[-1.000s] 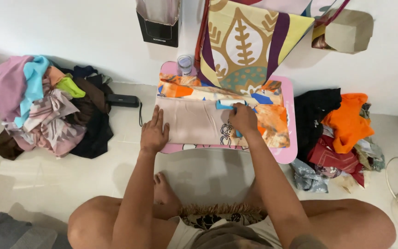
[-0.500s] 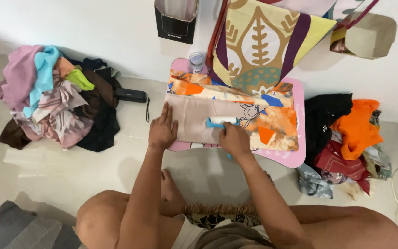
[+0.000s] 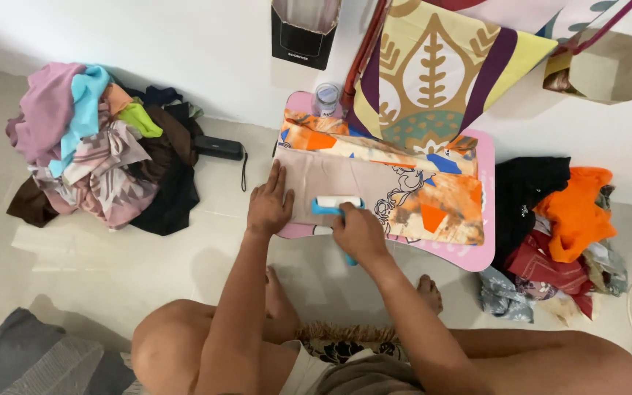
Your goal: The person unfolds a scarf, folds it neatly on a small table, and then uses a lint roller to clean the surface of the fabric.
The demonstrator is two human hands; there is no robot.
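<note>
A beige cloth with orange and blue print lies spread on a low pink table. My left hand presses flat on the cloth's left end. My right hand grips the blue handle of a lint roller, whose white roll rests on the cloth near the table's front edge, just right of my left hand.
A heap of mixed clothes lies on the floor at left, with a small black case beside it. Orange, black and red garments are piled at right. A patterned fabric hangs behind the table, next to a small bottle.
My right hand has drawn the lint roller from the cloth's right part leftward and toward the front edge. My left hand has stayed pressed on the left end.
</note>
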